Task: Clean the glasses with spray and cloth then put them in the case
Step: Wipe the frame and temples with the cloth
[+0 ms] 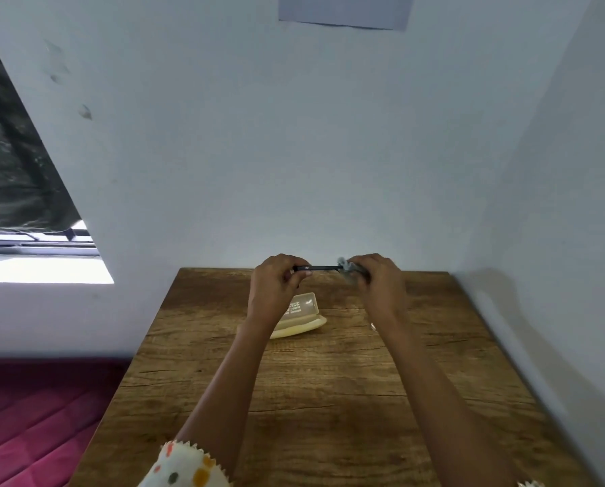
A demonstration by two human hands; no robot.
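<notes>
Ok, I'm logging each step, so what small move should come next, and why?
Probably keep rubbing: the right hand pinches a grey crumpled cloth on one end of the black-framed glasses, which the left hand steadies above the wooden table. The open cream case waits below.

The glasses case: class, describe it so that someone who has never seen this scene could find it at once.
Start at the wooden table set in the corner of pale walls. Past its middle, just below the left hand, lies the glasses case. It is a pale cream clamshell lying open, with small print inside its raised lid, the only light-coloured thing on the brown wood.
</notes>
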